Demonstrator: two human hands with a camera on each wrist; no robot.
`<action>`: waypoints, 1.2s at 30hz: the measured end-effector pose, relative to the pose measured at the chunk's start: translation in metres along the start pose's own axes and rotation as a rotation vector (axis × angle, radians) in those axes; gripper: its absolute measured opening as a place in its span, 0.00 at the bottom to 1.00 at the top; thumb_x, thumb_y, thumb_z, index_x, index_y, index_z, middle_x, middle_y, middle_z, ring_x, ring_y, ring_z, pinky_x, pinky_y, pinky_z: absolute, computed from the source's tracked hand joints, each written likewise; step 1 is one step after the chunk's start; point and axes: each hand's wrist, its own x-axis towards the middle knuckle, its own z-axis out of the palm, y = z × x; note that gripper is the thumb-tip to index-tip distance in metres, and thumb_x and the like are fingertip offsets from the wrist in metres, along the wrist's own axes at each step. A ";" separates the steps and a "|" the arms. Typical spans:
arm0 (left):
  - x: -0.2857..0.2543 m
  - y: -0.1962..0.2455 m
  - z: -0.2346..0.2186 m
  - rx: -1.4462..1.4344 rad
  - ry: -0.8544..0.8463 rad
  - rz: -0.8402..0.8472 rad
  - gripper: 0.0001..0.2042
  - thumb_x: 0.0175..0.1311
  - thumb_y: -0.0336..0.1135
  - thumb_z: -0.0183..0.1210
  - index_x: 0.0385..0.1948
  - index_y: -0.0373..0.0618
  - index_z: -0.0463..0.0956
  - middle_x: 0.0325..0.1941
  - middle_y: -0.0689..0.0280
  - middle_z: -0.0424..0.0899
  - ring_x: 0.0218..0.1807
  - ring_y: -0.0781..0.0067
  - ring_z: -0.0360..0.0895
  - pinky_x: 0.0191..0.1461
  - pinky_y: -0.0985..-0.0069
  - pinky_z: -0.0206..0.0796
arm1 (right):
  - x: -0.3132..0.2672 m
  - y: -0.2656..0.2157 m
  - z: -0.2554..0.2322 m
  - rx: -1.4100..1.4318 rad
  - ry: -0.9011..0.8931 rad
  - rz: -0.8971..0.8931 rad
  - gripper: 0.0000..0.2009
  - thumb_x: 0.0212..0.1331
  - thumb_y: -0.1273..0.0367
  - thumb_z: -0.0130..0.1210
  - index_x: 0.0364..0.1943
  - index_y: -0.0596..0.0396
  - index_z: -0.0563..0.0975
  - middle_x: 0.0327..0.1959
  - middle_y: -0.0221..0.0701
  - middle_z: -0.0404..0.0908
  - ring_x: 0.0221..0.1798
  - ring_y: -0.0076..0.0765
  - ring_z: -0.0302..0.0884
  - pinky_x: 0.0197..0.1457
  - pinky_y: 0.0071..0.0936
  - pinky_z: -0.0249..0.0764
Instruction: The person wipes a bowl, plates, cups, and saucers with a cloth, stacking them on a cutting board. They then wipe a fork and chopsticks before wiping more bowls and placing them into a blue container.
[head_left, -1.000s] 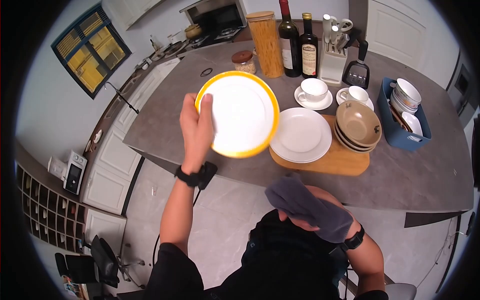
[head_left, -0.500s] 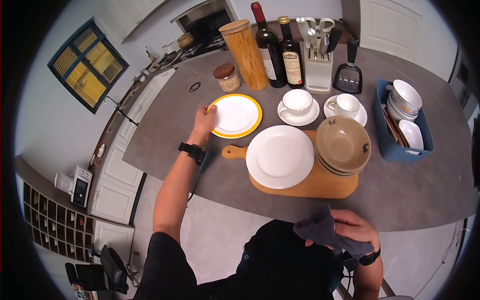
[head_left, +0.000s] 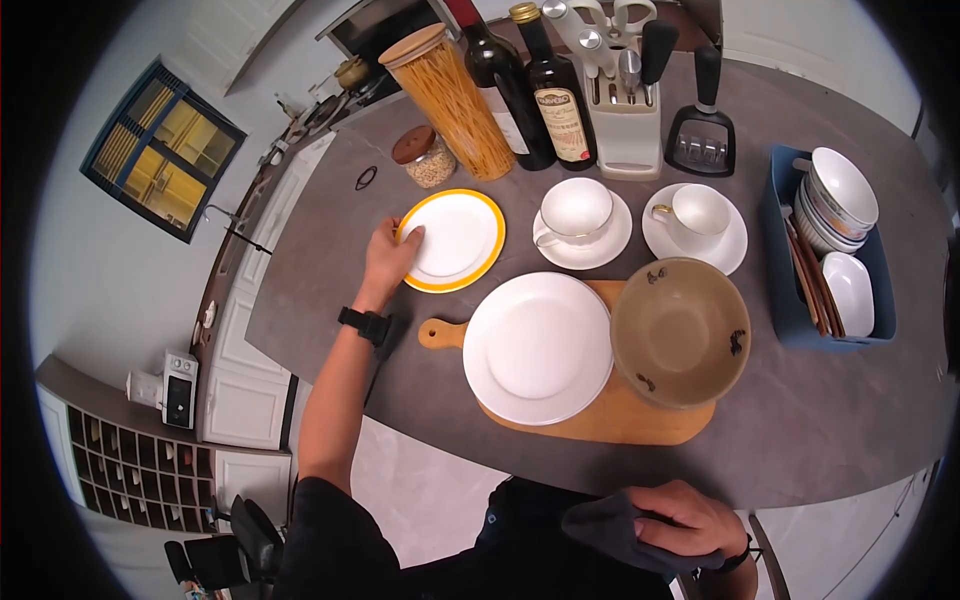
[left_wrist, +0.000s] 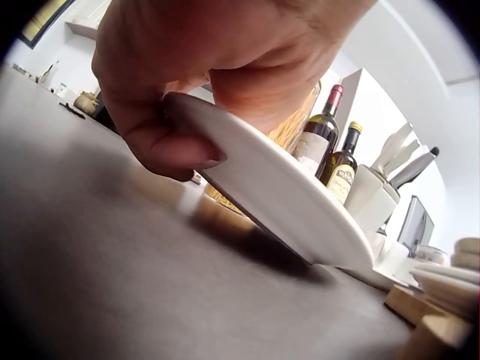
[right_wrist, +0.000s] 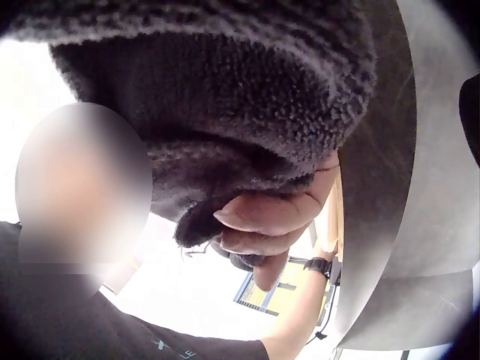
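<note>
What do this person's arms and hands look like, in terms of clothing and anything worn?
Both hands are bare, without gloves. The left hand has a black band at its wrist, with a thin dark cable beside the forearm. That arm wears a black short sleeve. The right hand also has a dark wristband; its sleeve cannot be made out.

Yellow-rimmed plate, tilted — bunched cloth

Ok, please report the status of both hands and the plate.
Left hand pinching yellow-rimmed plate, held edge raised off countertop. Right hand gripping dark grey towel. Lidded jar close beyond plate.
</note>
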 end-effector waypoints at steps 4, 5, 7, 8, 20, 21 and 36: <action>-0.006 -0.001 -0.003 0.214 -0.008 0.123 0.18 0.67 0.39 0.65 0.49 0.32 0.80 0.38 0.57 0.87 0.38 0.68 0.84 0.45 0.71 0.75 | 0.000 0.005 -0.003 0.017 -0.049 0.028 0.12 0.72 0.66 0.54 0.50 0.62 0.74 0.32 0.49 0.79 0.35 0.61 0.79 0.37 0.43 0.72; -0.009 0.000 -0.003 0.191 -0.011 0.149 0.18 0.65 0.39 0.66 0.47 0.32 0.82 0.37 0.54 0.89 0.38 0.64 0.86 0.46 0.68 0.76 | 0.001 0.005 -0.004 0.020 -0.054 0.032 0.12 0.72 0.66 0.54 0.50 0.62 0.74 0.32 0.49 0.79 0.35 0.61 0.79 0.37 0.43 0.72; -0.005 -0.007 -0.002 0.172 -0.027 0.150 0.19 0.65 0.40 0.67 0.48 0.32 0.82 0.37 0.54 0.89 0.38 0.64 0.87 0.45 0.68 0.76 | 0.001 0.004 -0.007 -0.010 -0.080 0.056 0.16 0.71 0.70 0.52 0.58 0.63 0.76 0.34 0.42 0.85 0.37 0.49 0.86 0.43 0.33 0.78; -0.003 -0.010 -0.001 0.151 -0.042 0.160 0.20 0.65 0.41 0.67 0.49 0.32 0.82 0.37 0.54 0.89 0.38 0.64 0.87 0.45 0.68 0.76 | 0.001 0.001 -0.007 -0.007 -0.083 0.063 0.16 0.71 0.70 0.52 0.58 0.63 0.76 0.34 0.42 0.85 0.37 0.49 0.86 0.43 0.33 0.78; -0.037 0.047 -0.018 0.530 0.126 0.430 0.13 0.66 0.38 0.67 0.45 0.41 0.82 0.29 0.59 0.83 0.28 0.71 0.79 0.35 0.68 0.71 | -0.006 0.003 -0.010 0.099 -0.030 0.120 0.19 0.70 0.71 0.50 0.60 0.69 0.74 0.44 0.45 0.85 0.47 0.49 0.86 0.53 0.33 0.77; -0.053 0.065 -0.020 0.453 -0.018 0.354 0.13 0.66 0.39 0.66 0.45 0.41 0.82 0.30 0.58 0.84 0.29 0.64 0.82 0.36 0.66 0.72 | -0.008 0.003 -0.011 0.121 -0.036 0.177 0.19 0.69 0.70 0.50 0.60 0.69 0.74 0.45 0.45 0.85 0.48 0.48 0.86 0.54 0.33 0.77; -0.120 0.086 -0.002 0.124 -0.448 0.466 0.13 0.64 0.37 0.71 0.39 0.40 0.78 0.24 0.67 0.79 0.24 0.79 0.75 0.32 0.76 0.67 | -0.004 0.004 0.010 0.290 0.242 0.087 0.20 0.75 0.64 0.48 0.58 0.71 0.74 0.43 0.52 0.87 0.31 0.33 0.84 0.35 0.25 0.79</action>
